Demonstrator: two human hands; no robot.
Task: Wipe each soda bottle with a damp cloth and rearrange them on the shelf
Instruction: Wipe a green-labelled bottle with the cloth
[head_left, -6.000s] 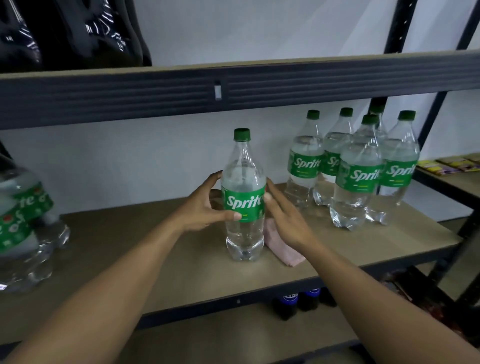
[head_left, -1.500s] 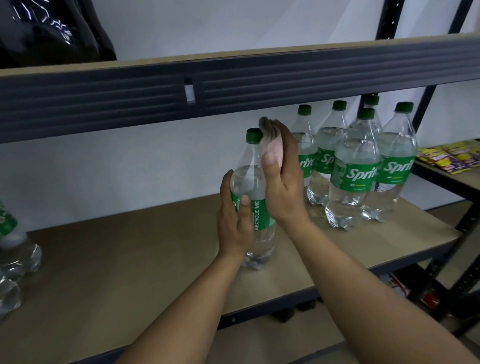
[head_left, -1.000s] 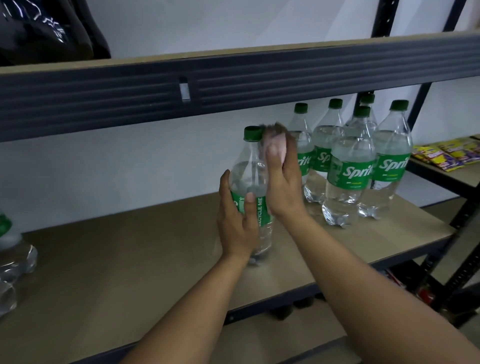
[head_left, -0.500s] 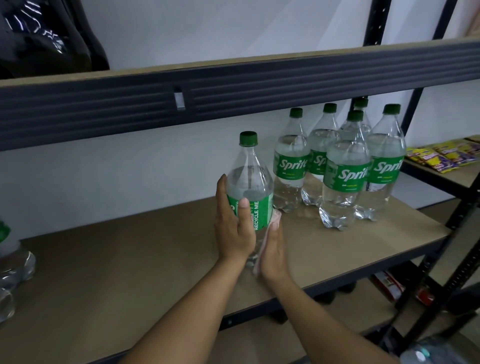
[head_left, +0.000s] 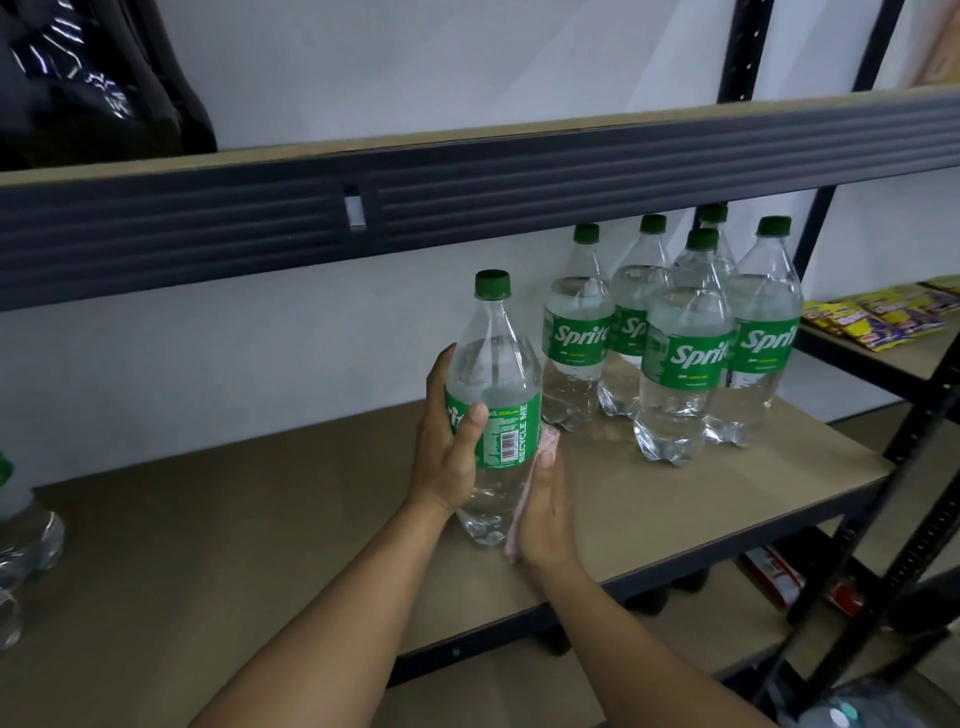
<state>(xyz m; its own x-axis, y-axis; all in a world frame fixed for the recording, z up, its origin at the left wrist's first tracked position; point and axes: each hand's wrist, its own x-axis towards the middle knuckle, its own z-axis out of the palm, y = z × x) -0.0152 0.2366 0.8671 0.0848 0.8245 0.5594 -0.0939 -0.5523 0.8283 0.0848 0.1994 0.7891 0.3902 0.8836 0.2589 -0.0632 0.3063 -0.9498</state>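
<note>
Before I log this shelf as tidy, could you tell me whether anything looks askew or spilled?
Nothing spilled or damaged. Only the bottle in the left hand stands apart from the five grouped bottles, barcode facing out while their visible labels show logos.

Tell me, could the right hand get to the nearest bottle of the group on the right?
Probably yes. The right hand, pressing the pink cloth on the held bottle, has only bare shelf between it and that nearest bottle.

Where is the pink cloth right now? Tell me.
Head view, just right of centre: the pink cloth is pressed by the right hand against the lower right side of the Sprite bottle that the left hand grips.
</note>
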